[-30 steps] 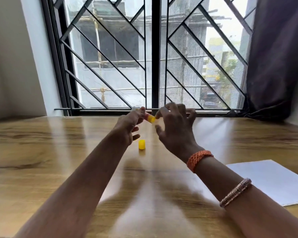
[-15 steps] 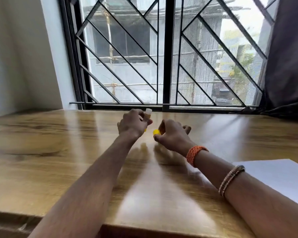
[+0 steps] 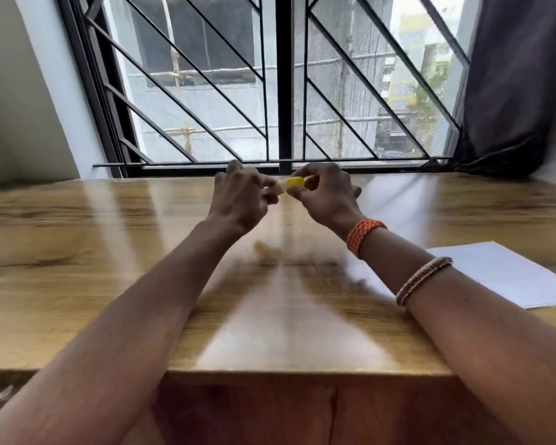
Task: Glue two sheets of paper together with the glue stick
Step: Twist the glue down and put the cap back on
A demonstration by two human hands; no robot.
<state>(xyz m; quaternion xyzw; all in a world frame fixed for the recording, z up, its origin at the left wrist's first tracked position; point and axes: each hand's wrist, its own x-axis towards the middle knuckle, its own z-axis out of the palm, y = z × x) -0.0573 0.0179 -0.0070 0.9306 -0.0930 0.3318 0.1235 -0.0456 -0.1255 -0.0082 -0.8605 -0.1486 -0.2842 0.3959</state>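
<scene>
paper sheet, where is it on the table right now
In the head view the white paper sheet lies flat on the wooden table, at the right edge, just beyond the right forearm, untouched by either hand.

Head view, down over table (image 3: 77, 284)

In the grip of both hands sits a yellow cap (image 3: 294, 182) with a pale, whitish tip (image 3: 282, 187) at its left. Below the grip, the desk (image 3: 77, 252) is honey-brown with darker wood grain. Right of the grip: an orange woven band (image 3: 363, 236), a brown-and-gold striped bangle (image 3: 422, 279), white paper (image 3: 507, 274).
</scene>
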